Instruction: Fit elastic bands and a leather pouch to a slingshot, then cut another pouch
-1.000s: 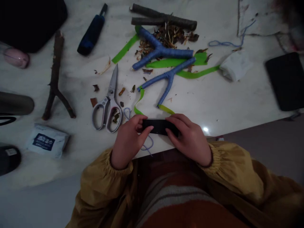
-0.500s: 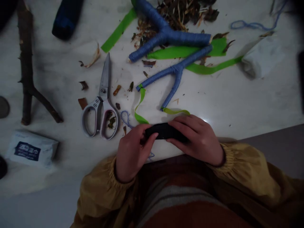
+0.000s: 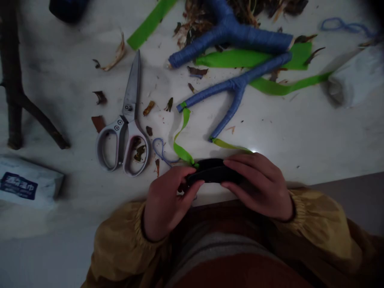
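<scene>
The black strip [image 3: 211,173] lies at lower centre, long axis across the frame, between the hands and equally near both — left hand [image 3: 169,200] pinching its left end, right hand [image 3: 262,186] grasping its right. Just above, the blue fork [image 3: 238,84] points its prongs down-left — one green band [image 3: 182,153] reaching the strip.

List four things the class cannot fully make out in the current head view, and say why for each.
In the head view:
- Black strip: full outline, partly covered by the left hand and right hand.
- Bare forked branch: upper end, cut off by the frame.
- Dark blue object: upper part, cut off by the top edge.
- White packet: smallest lettering, too blurred.
</scene>
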`<act>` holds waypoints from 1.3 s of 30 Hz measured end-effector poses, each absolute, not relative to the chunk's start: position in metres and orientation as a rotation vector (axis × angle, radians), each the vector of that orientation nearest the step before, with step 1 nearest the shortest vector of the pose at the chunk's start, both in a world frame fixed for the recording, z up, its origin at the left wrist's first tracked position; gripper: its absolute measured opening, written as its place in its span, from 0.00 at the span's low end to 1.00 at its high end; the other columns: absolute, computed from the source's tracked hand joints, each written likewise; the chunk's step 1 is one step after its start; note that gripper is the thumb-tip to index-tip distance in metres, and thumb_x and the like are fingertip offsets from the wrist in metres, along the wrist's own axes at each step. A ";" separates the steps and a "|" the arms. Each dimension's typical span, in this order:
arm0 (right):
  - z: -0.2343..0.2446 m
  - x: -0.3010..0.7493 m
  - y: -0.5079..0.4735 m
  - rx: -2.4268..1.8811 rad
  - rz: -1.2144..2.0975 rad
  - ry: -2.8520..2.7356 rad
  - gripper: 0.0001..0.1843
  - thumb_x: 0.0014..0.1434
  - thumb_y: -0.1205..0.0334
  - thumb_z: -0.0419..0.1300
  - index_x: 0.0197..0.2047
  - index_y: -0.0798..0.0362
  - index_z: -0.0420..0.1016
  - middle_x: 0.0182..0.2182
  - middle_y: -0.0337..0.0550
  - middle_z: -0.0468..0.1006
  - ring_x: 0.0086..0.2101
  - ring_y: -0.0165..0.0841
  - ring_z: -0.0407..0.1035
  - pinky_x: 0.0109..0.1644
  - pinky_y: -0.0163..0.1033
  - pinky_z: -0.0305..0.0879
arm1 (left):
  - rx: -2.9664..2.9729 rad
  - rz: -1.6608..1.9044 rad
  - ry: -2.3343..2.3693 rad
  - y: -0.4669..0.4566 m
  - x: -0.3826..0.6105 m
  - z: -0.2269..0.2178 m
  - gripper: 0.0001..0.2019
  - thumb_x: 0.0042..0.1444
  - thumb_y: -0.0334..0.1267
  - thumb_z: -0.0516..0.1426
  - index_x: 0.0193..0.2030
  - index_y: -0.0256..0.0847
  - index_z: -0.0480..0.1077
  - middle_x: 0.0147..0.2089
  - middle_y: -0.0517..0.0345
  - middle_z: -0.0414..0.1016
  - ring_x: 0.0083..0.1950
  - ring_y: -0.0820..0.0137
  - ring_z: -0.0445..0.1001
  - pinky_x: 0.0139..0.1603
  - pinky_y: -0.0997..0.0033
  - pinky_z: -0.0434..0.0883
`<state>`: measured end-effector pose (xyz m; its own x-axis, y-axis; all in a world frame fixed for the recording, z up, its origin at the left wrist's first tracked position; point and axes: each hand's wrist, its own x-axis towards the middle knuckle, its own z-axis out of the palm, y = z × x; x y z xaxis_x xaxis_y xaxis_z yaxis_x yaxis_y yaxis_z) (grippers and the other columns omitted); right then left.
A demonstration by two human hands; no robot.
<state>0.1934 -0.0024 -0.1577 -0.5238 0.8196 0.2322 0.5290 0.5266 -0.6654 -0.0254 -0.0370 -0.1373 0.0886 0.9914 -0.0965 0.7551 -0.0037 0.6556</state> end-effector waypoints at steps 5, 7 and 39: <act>-0.154 0.194 -0.003 -1.199 0.722 -2.185 0.19 0.53 0.67 0.66 0.49 0.57 0.72 0.39 0.50 0.79 0.39 0.35 0.73 0.43 0.41 0.73 | 1.769 0.505 1.667 -0.036 -0.026 -0.131 0.09 0.53 0.36 0.63 0.40 0.44 0.70 0.31 0.68 0.76 0.27 0.78 0.73 0.32 0.82 0.71; -0.150 0.195 -0.003 -1.177 0.702 -2.205 0.19 0.52 0.68 0.67 0.49 0.57 0.73 0.39 0.49 0.79 0.38 0.35 0.73 0.43 0.41 0.73 | 1.787 0.506 1.636 -0.036 -0.027 -0.128 0.09 0.53 0.36 0.63 0.41 0.43 0.70 0.32 0.67 0.77 0.28 0.77 0.74 0.33 0.81 0.72; -0.122 0.200 -0.022 -0.934 0.815 -2.188 0.10 0.58 0.72 0.60 0.44 0.54 0.74 0.33 0.44 0.81 0.33 0.30 0.76 0.34 0.34 0.78 | 1.964 0.602 1.434 -0.053 -0.025 -0.108 0.06 0.57 0.36 0.59 0.41 0.41 0.69 0.31 0.59 0.78 0.31 0.72 0.75 0.34 0.73 0.73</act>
<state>0.2002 -0.0217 -0.1218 -0.5604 0.7748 0.2925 0.3948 0.5604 -0.7281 -0.0246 -0.0528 -0.1082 0.3045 0.9525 -0.0003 0.6671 -0.2131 0.7139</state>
